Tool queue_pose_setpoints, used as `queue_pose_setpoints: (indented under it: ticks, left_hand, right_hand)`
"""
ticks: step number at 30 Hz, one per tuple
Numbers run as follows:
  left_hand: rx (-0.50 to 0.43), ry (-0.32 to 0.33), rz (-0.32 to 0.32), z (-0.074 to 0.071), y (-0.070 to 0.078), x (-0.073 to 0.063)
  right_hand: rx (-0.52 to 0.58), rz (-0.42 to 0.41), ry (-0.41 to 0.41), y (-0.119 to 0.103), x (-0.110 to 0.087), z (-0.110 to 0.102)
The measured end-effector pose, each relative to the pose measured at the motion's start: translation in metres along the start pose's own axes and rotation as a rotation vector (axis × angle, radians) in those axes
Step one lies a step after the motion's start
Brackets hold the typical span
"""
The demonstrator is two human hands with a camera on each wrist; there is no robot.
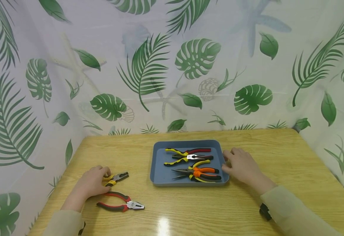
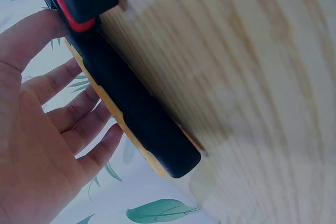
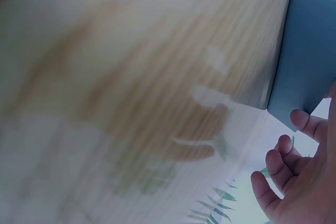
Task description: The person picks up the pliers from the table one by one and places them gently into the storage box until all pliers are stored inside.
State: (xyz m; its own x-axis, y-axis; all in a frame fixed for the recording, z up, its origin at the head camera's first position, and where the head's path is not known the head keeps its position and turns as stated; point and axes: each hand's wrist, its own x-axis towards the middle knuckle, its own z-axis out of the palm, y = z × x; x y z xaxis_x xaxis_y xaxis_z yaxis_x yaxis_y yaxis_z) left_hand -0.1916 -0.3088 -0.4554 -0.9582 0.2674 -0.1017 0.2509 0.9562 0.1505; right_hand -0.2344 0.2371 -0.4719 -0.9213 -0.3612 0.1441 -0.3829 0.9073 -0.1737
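At the left of the table, my left hand [image 1: 90,182] holds the yellow-and-black handles of combination pliers [image 1: 119,177], whose jaws point right. The left wrist view shows the thumb and fingertips along a black-and-yellow handle [image 2: 139,108]. Just in front lie red-and-black combination pliers [image 1: 135,205], handles spread. My right hand [image 1: 243,164] is at the right side of a blue-grey tray [image 1: 186,184], loosely bent fingers touching its wall. Inside the tray are several pliers, among them yellow-and-black long-nose pliers [image 1: 191,157] and orange-handled long-nose pliers [image 1: 201,170].
The wood-grain table [image 1: 189,209] reaches back to a white leaf-printed cloth [image 1: 160,98], which also hangs along the left and right sides. Bare tabletop shows between the loose pliers and the tray. Dark bands [image 1: 265,211] sit at the wrists.
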Motion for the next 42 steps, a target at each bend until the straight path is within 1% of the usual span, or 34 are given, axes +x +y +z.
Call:
queue_pose_setpoints:
  ticks: [11, 15, 22, 28, 36, 42]
  left_hand:
    - [-0.063, -0.041, -0.009, -0.001, 0.000, 0.004]
    - [-0.092, -0.045, 0.006, 0.001, 0.000, 0.005]
    - [-0.111, -0.038, 0.029, 0.002, -0.003, 0.005]
    - [-0.101, -0.020, 0.036, 0.002, -0.006, 0.005]
    - [-0.053, 0.015, 0.037, 0.004, -0.009, 0.008]
    - [-0.027, 0.040, 0.052, 0.003, -0.010, 0.007]
  right_hand:
    - [0.009, 0.026, -0.017, 0.000, -0.001, 0.000]
    - [0.014, 0.030, -0.018, 0.000, -0.001, 0.000]
    - [0.014, 0.021, -0.011, 0.001, -0.001, 0.001]
    - [0.010, 0.014, -0.010, 0.002, 0.000, 0.003]
    - [0.016, 0.008, 0.007, 0.000, 0.000, -0.001]
    - [0.014, 0.011, -0.007, -0.001, 0.000, -0.002]
